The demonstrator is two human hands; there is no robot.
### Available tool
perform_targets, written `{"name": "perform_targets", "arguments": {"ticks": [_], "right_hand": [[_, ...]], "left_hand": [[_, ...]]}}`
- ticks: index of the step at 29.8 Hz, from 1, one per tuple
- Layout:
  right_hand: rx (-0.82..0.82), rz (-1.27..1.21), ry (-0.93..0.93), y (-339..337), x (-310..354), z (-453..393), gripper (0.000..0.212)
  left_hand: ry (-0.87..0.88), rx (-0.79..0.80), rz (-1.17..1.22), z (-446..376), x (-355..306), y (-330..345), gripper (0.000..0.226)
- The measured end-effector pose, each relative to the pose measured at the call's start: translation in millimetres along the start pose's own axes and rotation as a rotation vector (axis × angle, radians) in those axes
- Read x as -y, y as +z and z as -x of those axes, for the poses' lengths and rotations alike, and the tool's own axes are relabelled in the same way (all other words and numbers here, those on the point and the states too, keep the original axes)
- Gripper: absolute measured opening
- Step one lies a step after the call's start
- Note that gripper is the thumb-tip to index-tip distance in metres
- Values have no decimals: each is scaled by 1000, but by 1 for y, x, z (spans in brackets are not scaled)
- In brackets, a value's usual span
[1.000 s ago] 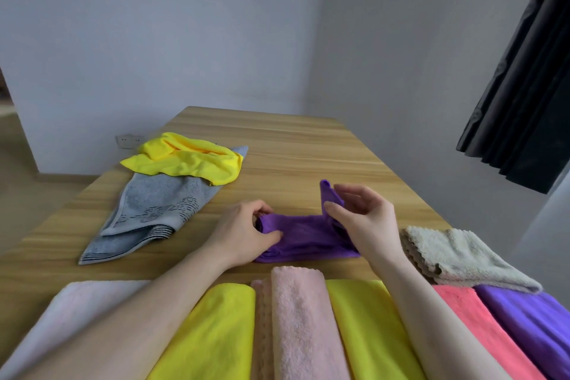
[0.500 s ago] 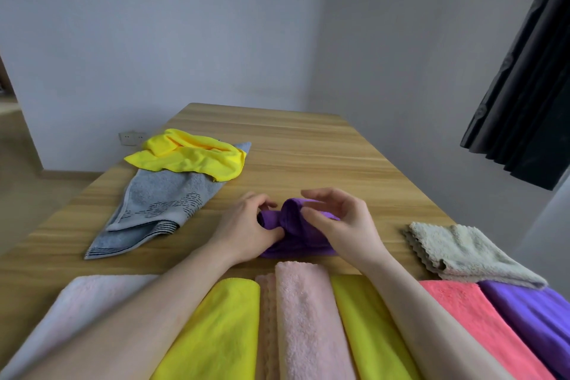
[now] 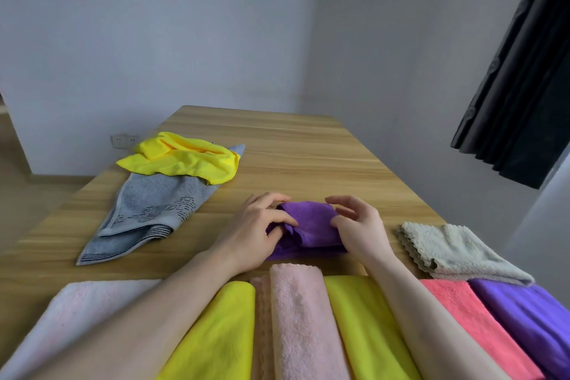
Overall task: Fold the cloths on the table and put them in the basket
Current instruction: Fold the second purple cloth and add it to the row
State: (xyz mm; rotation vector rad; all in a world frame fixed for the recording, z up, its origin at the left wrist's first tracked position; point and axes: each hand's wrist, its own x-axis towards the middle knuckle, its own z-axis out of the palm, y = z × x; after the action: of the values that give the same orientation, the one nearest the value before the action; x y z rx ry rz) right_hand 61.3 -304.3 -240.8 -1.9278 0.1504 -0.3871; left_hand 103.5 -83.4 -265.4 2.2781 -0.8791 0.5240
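purple cloth [image 3: 310, 225] bunched on the wooden surface [image 3: 302, 157] | left hand [image 3: 256, 231] grips its left end, thumb on top | right hand [image 3: 359, 231] pinches its right end | grey towel [image 3: 151, 210] left of it, crumpled yellow cloth [image 3: 185, 157] on the towel's far end | beige cloth [image 3: 453, 250] right of it

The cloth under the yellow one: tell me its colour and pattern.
Grey cloth, with dark dashed stripes near its folded end; head view.

Purple cloth [image 3: 310, 227], yellow cloth [image 3: 185, 160], grey towel [image 3: 148, 207] with dark stripes, wood-grain table [image 3: 293, 145].
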Motion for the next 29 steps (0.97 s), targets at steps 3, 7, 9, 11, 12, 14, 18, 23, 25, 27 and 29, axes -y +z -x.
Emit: {"name": "perform_targets", "arguments": {"ticks": [3, 7, 9, 11, 12, 14, 18, 23, 25, 27, 29], "right_hand": [[-10, -62, -11, -1, 0, 0, 36], [-3, -112, -38, 0, 0, 1, 25], [44, -104, -53, 1, -1, 1, 25], [121, -43, -80, 3, -2, 2, 28], [163, 11, -99, 3, -3, 2, 29], [232, 142, -129, 5, -4, 3, 29], [314, 287, -170, 6, -7, 6, 35], [378, 383, -229, 10, -8, 7, 44], [402, 401, -235, 11, -9, 7, 45], [415, 397, -243, 12, -10, 7, 46], [409, 396, -249, 11, -9, 7, 48]], "left_hand": [[-38, -69, 82, -2, 1, 0, 25], [-16, -196, 100, -1, -2, -4, 29], [-30, -232, 95, -1, -5, -7, 28], [-62, -264, 85, -1, -5, -9, 28], [-85, -278, 72, -1, -5, -9, 27], [-148, -275, 33, 0, -3, -9, 22], [-288, -183, 60, 1, 3, -7, 21], [-368, -235, 61, 0, -2, -11, 18], [-367, -223, -16, 1, 0, -8, 28], [-385, -160, -79, 2, 5, -5, 40], [-418, -103, -71, 2, 7, -3, 40]]}}
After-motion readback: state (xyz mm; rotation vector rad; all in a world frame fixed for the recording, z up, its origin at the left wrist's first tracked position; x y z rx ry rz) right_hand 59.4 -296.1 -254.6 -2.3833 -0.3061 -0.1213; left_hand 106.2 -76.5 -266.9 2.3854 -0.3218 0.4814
